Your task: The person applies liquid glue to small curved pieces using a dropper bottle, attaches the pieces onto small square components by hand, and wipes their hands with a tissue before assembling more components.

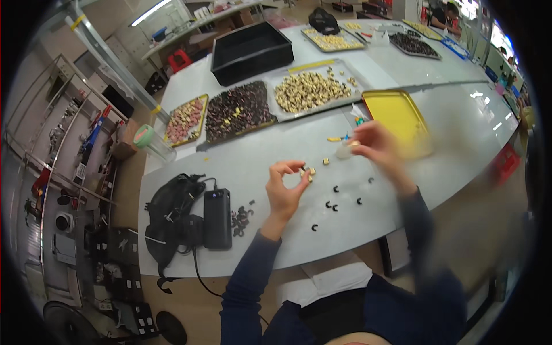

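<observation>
In the middle of the table, my left hand (282, 190) pinches a small cream-and-black piece (305, 169) between thumb and fingers. Similar cream bits touch its fingertips, and one more cream-and-black piece (326, 161) lies just to the right. My right hand (376, 146) is blurred by motion; its fingers are drawn together over something small and pale that I cannot make out. Below those fingertips is a small whitish, translucent thing (343, 152), partly smeared. Several black C-shaped pieces (335, 189) are scattered on the near tabletop between and below my hands.
A yellow tray (397, 112) sits beyond my right hand. Farther back are a tray of cream-and-black pieces (310, 92), a tray of dark pieces (238, 109) and a deep black bin (250, 52). At left lie a black power bank (217, 218), its cable and a black pouch (172, 213).
</observation>
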Available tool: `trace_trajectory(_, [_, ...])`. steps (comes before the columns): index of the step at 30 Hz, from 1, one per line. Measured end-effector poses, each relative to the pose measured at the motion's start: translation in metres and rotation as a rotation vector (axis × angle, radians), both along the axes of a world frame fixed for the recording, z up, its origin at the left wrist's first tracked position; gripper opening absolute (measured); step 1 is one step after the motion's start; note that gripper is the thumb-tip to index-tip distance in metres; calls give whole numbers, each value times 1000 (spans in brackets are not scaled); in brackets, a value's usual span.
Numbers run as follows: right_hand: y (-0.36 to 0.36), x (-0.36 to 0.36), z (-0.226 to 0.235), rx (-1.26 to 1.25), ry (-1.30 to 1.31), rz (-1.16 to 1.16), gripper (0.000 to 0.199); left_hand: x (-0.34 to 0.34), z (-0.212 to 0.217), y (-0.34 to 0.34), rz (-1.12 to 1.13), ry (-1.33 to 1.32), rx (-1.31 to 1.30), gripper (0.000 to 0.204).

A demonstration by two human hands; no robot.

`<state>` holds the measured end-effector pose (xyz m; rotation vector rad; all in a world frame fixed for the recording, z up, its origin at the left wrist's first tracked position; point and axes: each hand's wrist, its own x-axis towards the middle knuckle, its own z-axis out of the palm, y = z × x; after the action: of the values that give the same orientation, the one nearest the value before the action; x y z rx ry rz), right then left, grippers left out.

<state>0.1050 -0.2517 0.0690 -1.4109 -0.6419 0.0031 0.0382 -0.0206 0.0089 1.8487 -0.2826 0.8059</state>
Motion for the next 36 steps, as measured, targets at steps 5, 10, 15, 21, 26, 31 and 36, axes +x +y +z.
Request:
trace_trajectory(5, [38,0,-21,-12,81,223,16,0,4,-3,-45,-100,-30,49])
trace_trajectory(10, [34,-7,-26,-79,385,260,18,-8,2,-11,-115,-171,73,53])
trace_trajectory(15, [29,-9,-25,-75,408,287,18,-6,-4,-17,-129,-236,42,51])
trace_trajectory(21, [31,-10,-28,-106,471,369,17,-7,-3,-19,-172,-207,34,49])
trace_trajectory(26, [28,-8,-33,-38,610,448,22,-9,-1,-15,-239,-136,59,48])
trace_trajectory(31, [31,-9,-38,48,668,562,27,-8,1,-13,-185,-172,158,38])
trace_trajectory(36, [34,-11,-36,-5,608,492,36,-5,-4,-14,-131,-133,112,32])
